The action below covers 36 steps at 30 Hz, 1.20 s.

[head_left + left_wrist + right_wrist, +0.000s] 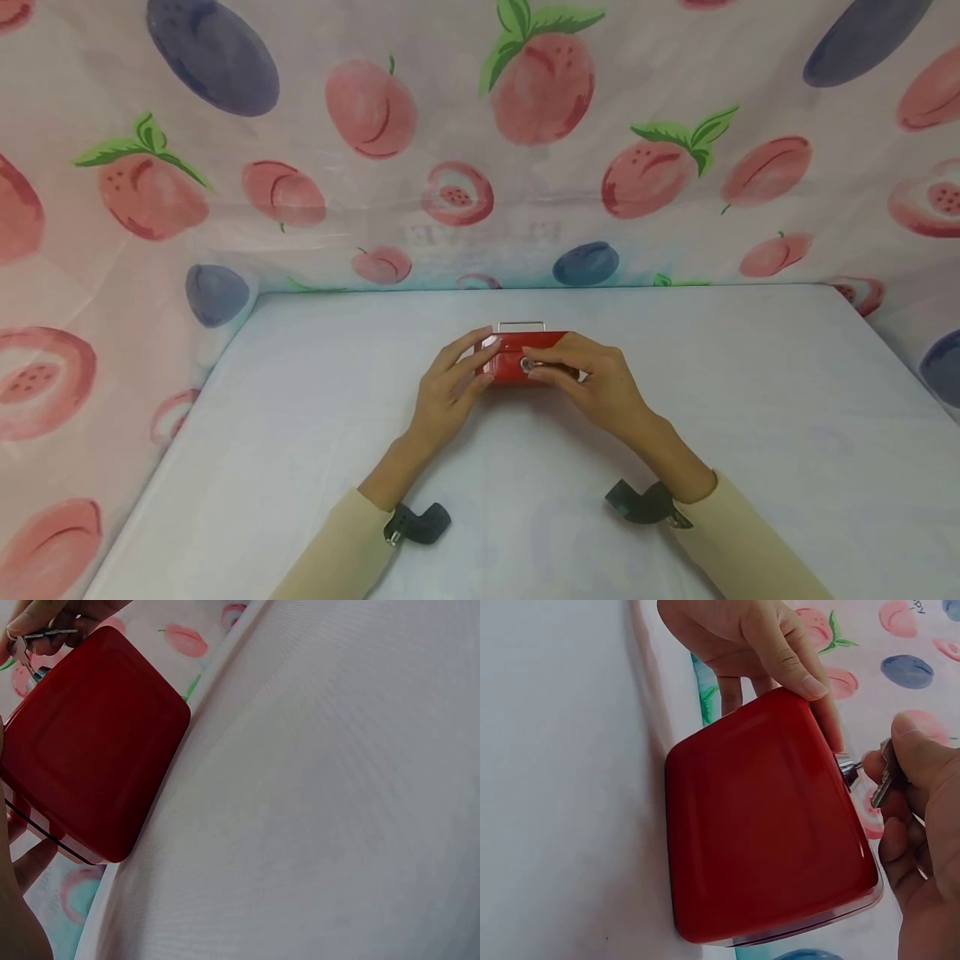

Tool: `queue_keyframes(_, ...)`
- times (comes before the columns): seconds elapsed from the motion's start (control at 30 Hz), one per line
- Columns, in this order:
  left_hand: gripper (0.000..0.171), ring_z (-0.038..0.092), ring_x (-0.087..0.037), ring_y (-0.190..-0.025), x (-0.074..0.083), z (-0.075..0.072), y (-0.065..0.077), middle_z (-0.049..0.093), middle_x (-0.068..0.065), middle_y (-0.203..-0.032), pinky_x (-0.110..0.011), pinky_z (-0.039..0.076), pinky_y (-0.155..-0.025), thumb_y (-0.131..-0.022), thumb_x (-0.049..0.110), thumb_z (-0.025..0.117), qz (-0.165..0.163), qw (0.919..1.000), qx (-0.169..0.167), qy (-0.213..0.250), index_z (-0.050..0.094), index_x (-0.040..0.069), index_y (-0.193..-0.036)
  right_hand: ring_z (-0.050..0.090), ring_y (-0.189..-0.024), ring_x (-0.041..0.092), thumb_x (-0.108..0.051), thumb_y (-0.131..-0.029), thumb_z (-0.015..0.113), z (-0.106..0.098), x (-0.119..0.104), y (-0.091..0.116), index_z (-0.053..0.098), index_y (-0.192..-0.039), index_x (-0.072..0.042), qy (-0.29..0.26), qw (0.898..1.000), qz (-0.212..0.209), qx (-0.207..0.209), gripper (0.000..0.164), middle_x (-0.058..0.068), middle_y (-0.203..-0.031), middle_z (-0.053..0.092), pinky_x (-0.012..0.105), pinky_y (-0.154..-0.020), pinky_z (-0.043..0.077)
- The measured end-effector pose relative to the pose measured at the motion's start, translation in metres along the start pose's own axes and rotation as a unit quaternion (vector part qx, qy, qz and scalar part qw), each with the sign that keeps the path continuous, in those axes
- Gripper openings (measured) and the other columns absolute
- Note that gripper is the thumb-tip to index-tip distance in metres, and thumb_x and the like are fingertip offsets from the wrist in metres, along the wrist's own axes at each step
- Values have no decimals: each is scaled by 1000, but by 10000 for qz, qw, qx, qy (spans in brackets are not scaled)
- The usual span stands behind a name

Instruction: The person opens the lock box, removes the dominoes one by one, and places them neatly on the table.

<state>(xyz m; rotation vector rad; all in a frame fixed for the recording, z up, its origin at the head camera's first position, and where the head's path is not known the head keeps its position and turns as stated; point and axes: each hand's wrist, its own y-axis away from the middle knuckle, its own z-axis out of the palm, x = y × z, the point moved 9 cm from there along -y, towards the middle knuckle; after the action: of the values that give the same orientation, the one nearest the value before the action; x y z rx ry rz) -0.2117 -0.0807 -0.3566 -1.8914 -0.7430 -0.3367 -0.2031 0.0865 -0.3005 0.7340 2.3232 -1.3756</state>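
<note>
In the head view, the red box [511, 368] is at the middle of the frame, on the pale surface [480, 508], its long axis running left to right. Its round lock [527, 364] faces the camera, while the wire handle [521, 322] shows at the far edge. The person's left hand [442, 396] clasps the box's left end, thumb toward the bottom of the frame and fingers toward the top. The right hand [609, 385] comes in from the right, its fingertips touching the lock; of the two, it is plainly the nearer to it.

In the left wrist view, a broad red face of the box fills the left side, and one long edge appears to rest on the surface. The lock juts from the opposite edge at upper left, with a metal key [56, 632] just beside it, near the right hand's fingers.

In the right wrist view, the lock points toward the right edge, straight at the right hand. That hand's grip is a pinch around the keys, thumb against fingers. A toothed blade slants down and left, off the lock's line; a short shank joins lock and fingertips, largely hidden by them.
</note>
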Motion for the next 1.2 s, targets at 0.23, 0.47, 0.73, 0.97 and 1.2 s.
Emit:
queue_keyframes(0.23,44,43,-23,-129,-1,0,0,47,-6,-141,-36,43,-100,-98,38,53,-48,10000,-35,-43,59,11,-132,48,-67,7,4,-70,80,1,3,1,75,-103,-3,38,9999,99,110,34,0,-79,66,19,-53,40)
queue_keyframes(0.47,42,43,-24,-129,-1,0,0,47,-7,-141,-43,46,-95,-97,32,55,1,10000,-35,-49,58,10,-133,50,-67,9,4,-71,80,2,5,2,74,-103,-2,-5,9998,120,144,34,2,-81,67,15,-55,42)
queue_keyframes(0.73,40,44,-25,-128,-1,0,0,48,-8,-140,-48,47,-92,-96,26,58,21,10000,-16,-3,59,8,-131,51,-71,9,2,-72,79,4,7,3,74,-105,-4,79,9994,327,51,34,2,-85,68,16,-56,44)
queue_keyframes(0.97,41,43,-24,-129,-1,0,1,47,-7,-142,-46,46,-94,-96,29,58,-17,10000,-39,45,58,8,-132,50,-69,9,2,-72,80,5,8,4,74,-105,-4,100,9993,347,85,34,1,-82,67,16,-55,43)
queue_keyframes(1.2,43,43,-24,-129,-2,0,1,47,-6,-142,-36,45,-97,-97,34,55,-25,10000,-20,51,58,9,-133,50,-70,8,1,-72,80,6,9,4,74,-106,-3,140,9993,339,88,35,1,-83,66,15,-55,43)
